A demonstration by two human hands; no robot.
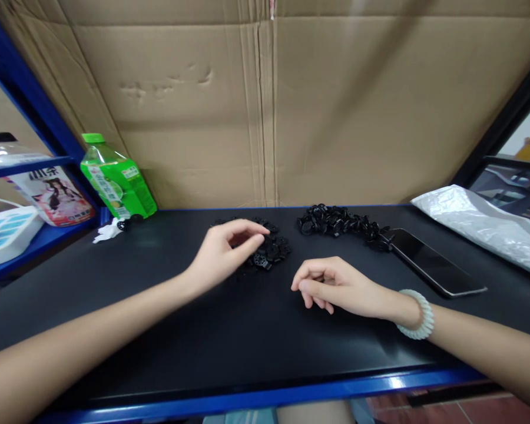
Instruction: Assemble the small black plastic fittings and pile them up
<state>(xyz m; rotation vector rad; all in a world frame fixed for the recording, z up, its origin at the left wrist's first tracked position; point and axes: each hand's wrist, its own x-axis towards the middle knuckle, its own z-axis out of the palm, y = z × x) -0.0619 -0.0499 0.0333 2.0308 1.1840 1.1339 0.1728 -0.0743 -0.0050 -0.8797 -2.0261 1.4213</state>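
Note:
My left hand (225, 250) is over a loose pile of small black plastic parts (271, 250), several of them round with holes like little wheels. Its thumb and forefinger come together at the tips; whether a part sits between them is hidden against the dark pile. Lower and to the right, my right hand (335, 285) hovers above the black tabletop (247, 341) with its fingers curled and the thumb pressed to the forefinger. Anything inside that pinch is too small or covered to make out. A second heap of shiny black parts (335, 221) lies beyond the right hand.
A phone (437, 262) lies beside the second heap, with a silvery plastic bag (486, 224) at the far right. A green drink bottle (117, 179) and a crumpled white tissue (110, 229) are at back left. A cardboard wall (194, 118) closes off the back.

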